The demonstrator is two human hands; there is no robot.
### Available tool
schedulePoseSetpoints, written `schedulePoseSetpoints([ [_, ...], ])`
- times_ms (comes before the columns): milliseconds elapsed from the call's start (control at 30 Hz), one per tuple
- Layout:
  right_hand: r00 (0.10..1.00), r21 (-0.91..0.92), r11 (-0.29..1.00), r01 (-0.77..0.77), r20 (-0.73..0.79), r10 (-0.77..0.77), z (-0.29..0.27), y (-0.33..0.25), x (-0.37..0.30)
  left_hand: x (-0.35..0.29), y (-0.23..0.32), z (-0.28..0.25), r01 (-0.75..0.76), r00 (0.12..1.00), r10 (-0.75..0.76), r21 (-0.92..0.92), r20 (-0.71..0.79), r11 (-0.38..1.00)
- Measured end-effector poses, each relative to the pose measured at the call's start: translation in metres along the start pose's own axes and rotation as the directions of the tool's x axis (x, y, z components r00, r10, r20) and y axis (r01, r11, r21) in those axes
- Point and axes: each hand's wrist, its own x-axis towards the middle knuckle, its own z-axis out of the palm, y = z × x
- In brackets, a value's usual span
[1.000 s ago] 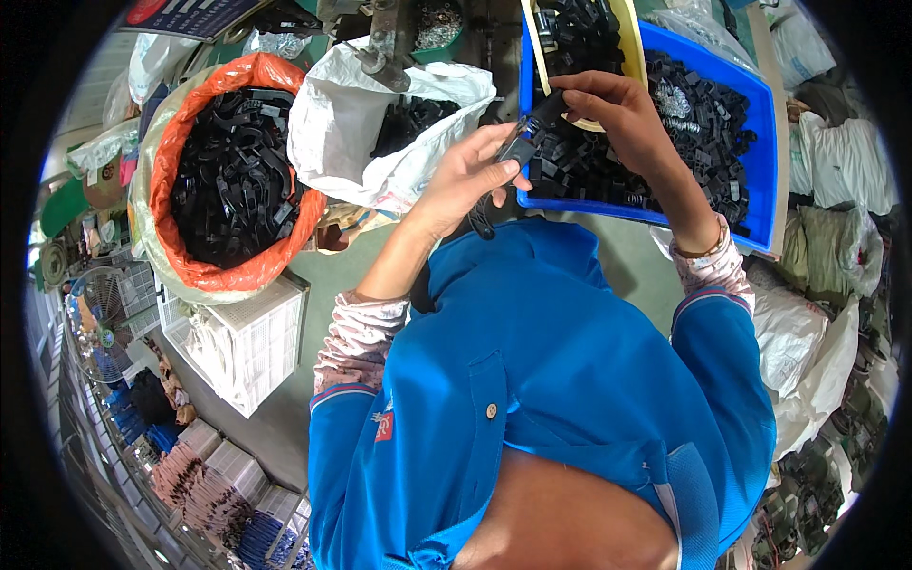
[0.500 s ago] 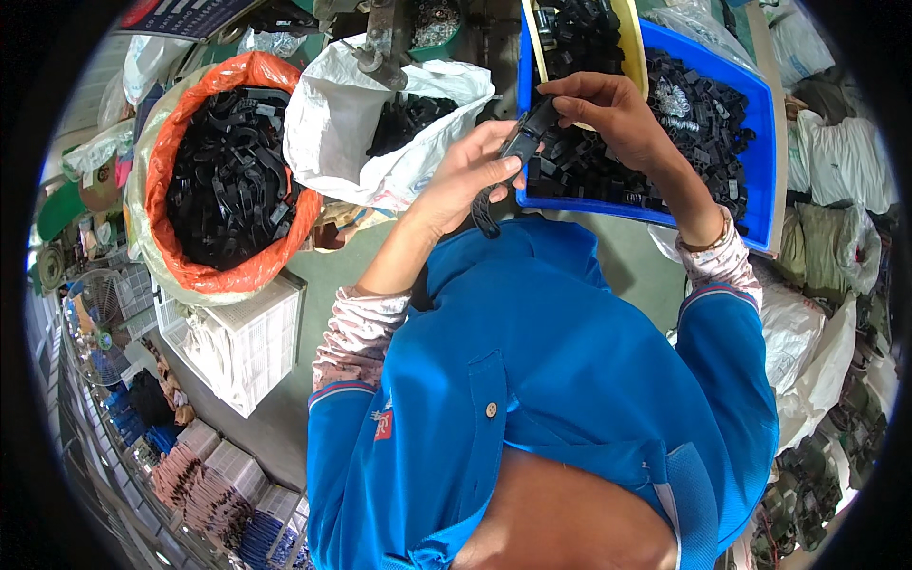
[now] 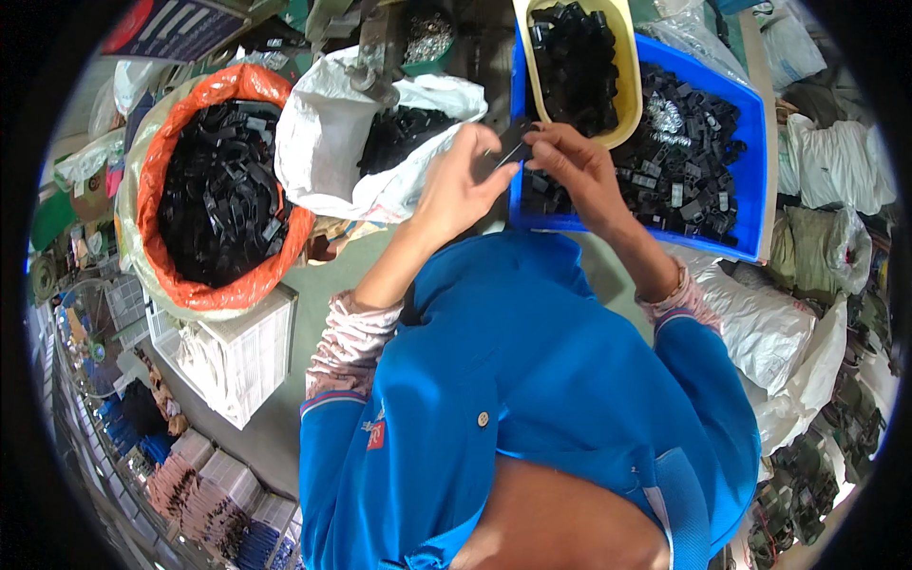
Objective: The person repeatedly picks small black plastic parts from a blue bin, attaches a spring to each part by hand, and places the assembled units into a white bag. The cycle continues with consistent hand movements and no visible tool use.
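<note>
Here we hold one small black part (image 3: 514, 144) with our left hand (image 3: 463, 185) and right hand (image 3: 577, 169), pinching it.
Left to right: orange bag (image 3: 163, 157), white sack (image 3: 328, 142), yellow tub (image 3: 622, 71), blue bin (image 3: 750, 161), all holding black parts.
</note>
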Motion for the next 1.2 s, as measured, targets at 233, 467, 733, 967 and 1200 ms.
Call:
schedulePoseSetpoints([
  [233,0.994,-0.302,0.952,0.051,-0.076,-0.078,-0.022,-0.017,0.049,0.007,-0.03,-0.01,-0.112,0.99,0.09,-0.217,-0.11,0.97],
  [467,0.786,-0.977,0.12,0.177,0.067,-0.615,-0.071,0.004,0.164,0.021,-0.036,-0.027,-0.344,0.922,0.317,-0.096,-0.221,0.934],
  [733,0.978,0.425,0.896,-0.126,-0.096,0.183,0.012,-0.017,0.092,0.037,-0.06,-0.074,-0.107,0.979,-0.021,-0.6,-0.202,0.793],
  [967,0.98,0.631,0.761,-0.152,-0.006,0.2,0.078,-0.003,0.103,0.036,-0.08,-0.116,-0.118,0.991,0.097,-0.268,-0.09,0.956],
  [1200,0.981,0.57,0.805,-0.165,0.01,0.194,0.102,-0.01,0.115,0.033,-0.095,-0.141,-0.128,0.99,0.11,-0.258,-0.085,0.958],
])
